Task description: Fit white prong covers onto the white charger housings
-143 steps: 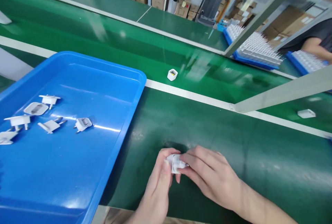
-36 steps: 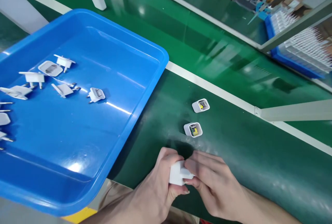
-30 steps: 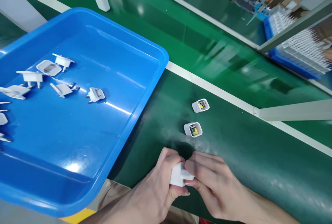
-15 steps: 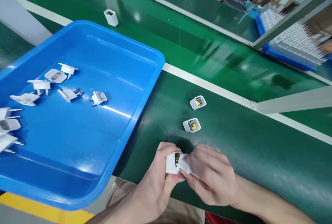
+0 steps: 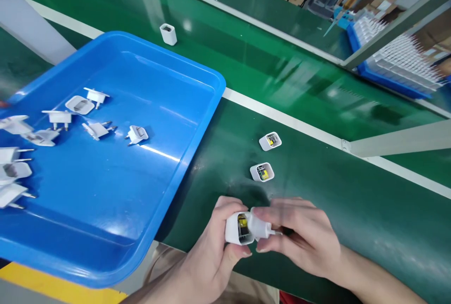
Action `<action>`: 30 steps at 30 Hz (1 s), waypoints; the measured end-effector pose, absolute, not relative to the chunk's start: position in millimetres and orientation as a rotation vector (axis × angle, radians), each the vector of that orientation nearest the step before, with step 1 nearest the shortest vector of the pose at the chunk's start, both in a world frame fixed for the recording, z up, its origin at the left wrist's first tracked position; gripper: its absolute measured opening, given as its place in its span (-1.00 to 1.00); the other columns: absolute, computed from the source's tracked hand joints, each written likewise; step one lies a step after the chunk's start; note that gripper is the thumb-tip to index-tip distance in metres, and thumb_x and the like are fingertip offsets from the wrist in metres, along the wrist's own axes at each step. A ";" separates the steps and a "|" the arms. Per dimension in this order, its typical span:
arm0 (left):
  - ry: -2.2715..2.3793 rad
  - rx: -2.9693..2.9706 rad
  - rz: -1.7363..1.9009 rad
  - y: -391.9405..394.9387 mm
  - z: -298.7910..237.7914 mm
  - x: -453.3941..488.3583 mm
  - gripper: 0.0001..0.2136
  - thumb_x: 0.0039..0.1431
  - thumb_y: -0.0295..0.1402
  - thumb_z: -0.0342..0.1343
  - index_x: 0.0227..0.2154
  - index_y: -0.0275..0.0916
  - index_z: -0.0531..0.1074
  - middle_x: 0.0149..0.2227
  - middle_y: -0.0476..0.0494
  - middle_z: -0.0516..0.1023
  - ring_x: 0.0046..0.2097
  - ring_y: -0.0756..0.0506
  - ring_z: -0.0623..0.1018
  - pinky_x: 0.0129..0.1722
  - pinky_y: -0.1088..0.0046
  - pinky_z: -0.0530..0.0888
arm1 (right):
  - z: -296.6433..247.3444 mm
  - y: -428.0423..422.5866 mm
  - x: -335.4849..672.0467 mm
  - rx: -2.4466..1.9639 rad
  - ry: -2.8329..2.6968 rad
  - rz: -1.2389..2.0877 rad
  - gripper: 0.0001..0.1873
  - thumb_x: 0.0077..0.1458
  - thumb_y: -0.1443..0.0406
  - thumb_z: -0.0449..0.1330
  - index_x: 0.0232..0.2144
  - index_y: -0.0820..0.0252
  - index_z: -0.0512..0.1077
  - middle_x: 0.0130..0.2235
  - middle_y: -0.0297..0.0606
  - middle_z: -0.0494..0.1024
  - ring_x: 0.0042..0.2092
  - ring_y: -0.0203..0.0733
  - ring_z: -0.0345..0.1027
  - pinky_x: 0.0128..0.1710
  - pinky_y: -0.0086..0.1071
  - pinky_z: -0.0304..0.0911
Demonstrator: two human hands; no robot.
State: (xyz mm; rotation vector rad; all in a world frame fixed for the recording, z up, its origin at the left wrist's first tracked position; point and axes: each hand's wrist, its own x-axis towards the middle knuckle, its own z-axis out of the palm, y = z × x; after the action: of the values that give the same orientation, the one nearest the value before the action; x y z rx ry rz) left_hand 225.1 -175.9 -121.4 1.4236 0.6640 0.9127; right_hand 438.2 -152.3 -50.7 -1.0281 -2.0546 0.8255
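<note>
Near the bench's front edge, my left hand (image 5: 214, 243) is closed around a white charger housing (image 5: 231, 229). Its open end faces right and shows a yellow part and circuitry inside. My right hand (image 5: 303, 233) pinches a white plug cap with metal pins (image 5: 260, 226) between thumb and fingers, its pins pointing right. The cap's left edge is at the housing's opening; whether they touch I cannot tell. Just beyond my hands stand two more open housings, a nearer one (image 5: 262, 172) and a farther one (image 5: 270, 141), both with yellow parts inside.
A blue tray (image 5: 183, 172) on the left holds several plug caps (image 5: 97, 130). Behind it, another white housing (image 5: 168, 35) sits on the green conveyor surface (image 5: 246, 55). A metal post (image 5: 398, 137) stands at right. A far blue tray holds rows of white pieces (image 5: 394, 55).
My right hand has shifted right and turned the plug cap so its pins point right, exposing more of the housing's inside. Another cap has appeared at the tray's left, beside a blurred shape.
</note>
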 end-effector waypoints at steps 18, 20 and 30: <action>0.637 1.379 0.862 -173.0 -118.2 227.6 -0.66 0.52 -0.27 -0.09 0.27 0.02 0.08 0.07 -0.17 0.26 -0.04 -0.12 0.45 -0.09 0.36 0.51 | -49.7 -153.4 431.6 -1.033 -2.104 0.799 -0.88 0.41 0.33 0.17 -0.03 0.13 0.41 -0.31 -0.26 0.56 -0.40 -0.19 0.36 -0.42 -0.30 0.32; 0.639 1.381 0.849 -171.3 -116.3 228.0 -0.67 0.52 -0.26 -0.09 0.26 0.04 0.08 0.06 -0.15 0.26 -0.07 -0.10 0.45 -0.11 0.38 0.51 | -48.0 -154.2 433.2 -1.024 -2.143 0.779 -0.89 0.40 0.36 0.17 -0.04 0.16 0.41 -0.30 -0.24 0.56 -0.41 -0.19 0.35 -0.41 -0.29 0.31; 0.634 1.382 0.853 -172.0 -117.5 229.4 -0.68 0.51 -0.24 -0.05 0.24 0.01 0.11 0.01 -0.14 0.29 -0.14 -0.07 0.44 -0.16 0.42 0.48 | -42.6 -152.6 435.0 -0.980 -2.144 0.835 -0.90 0.44 0.34 0.14 -0.06 0.21 0.42 -0.27 -0.18 0.57 -0.36 -0.19 0.37 -0.39 -0.28 0.31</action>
State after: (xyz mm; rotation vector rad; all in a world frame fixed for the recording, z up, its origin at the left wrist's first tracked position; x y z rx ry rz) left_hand 229.4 -172.0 -117.5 1.3822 0.6345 0.8527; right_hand 435.0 -152.6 -42.6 -0.9801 -2.1443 0.8354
